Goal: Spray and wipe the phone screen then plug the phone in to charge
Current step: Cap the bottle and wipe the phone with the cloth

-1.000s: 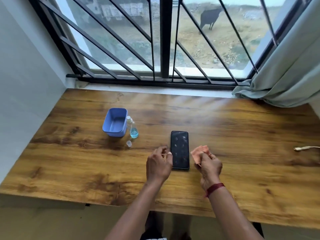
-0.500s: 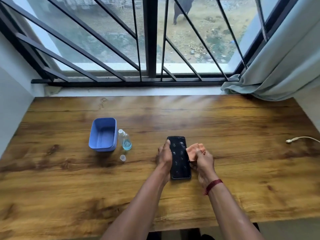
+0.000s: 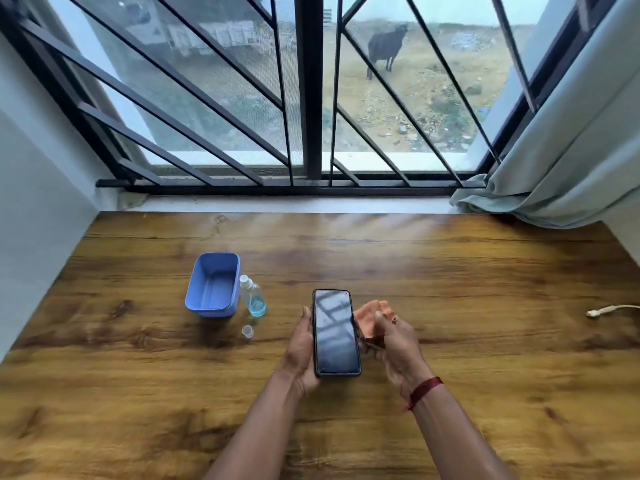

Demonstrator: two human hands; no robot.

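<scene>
A black phone (image 3: 335,332) is lifted off the wooden table (image 3: 450,289), screen up and reflecting the window bars. My left hand (image 3: 300,351) holds it from beneath along its left edge. My right hand (image 3: 394,344) is just right of the phone, closed on a crumpled orange cloth (image 3: 374,317) that touches the phone's right edge. A small clear spray bottle (image 3: 253,296) with blue liquid stands to the left, its cap (image 3: 247,331) lying in front of it. The white charging cable end (image 3: 602,310) lies at the far right.
A blue plastic tub (image 3: 213,285) sits beside the bottle on the left. A barred window (image 3: 311,98) runs along the table's far edge, with a grey curtain (image 3: 554,168) bunched at the right corner. White walls close in both sides.
The phone lay flat on the table with spray droplets on it; my left hand has since gripped it and raised it. My right hand with the cloth moved in against its right edge.
</scene>
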